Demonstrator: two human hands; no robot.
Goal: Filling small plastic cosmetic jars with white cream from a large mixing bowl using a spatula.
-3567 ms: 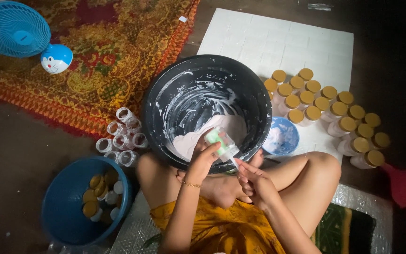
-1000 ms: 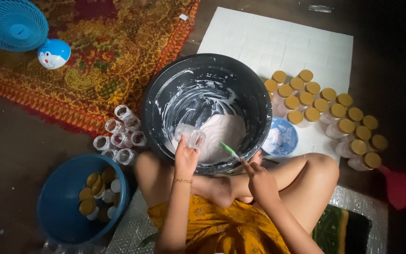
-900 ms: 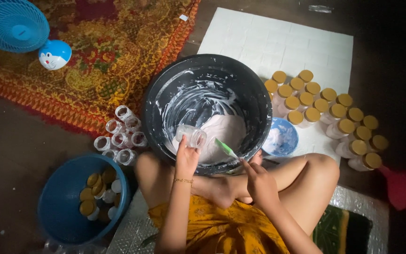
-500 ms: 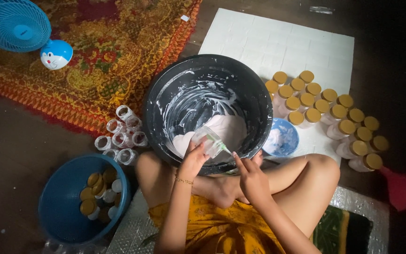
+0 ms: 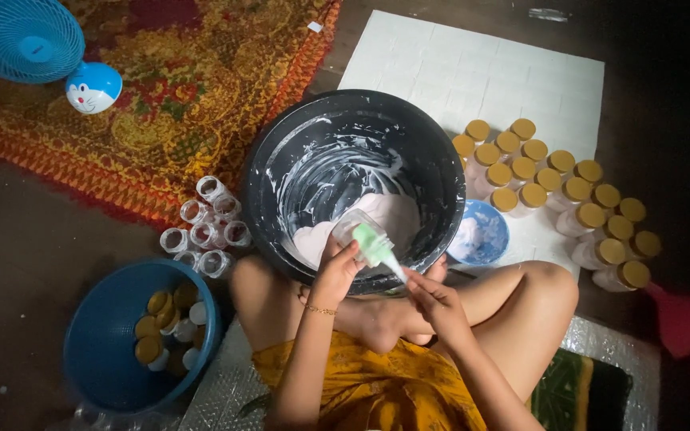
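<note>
I sit cross-legged behind a large black tub smeared with pale pink cream. My left hand grips a small clear jar, tilted over the tub's near side. My right hand holds a green spatula by its handle, and the blade rests at the jar's mouth.
Several empty clear jars lie left of the tub. A blue basket of gold lids sits at lower left. Filled jars with gold lids stand on a white sheet at right, beside a small blue bowl. A blue fan rests on the patterned rug.
My left hand has brought the jar from the tub's left side toward the middle. The spatula rose out of the cream and now sits at the jar's mouth.
</note>
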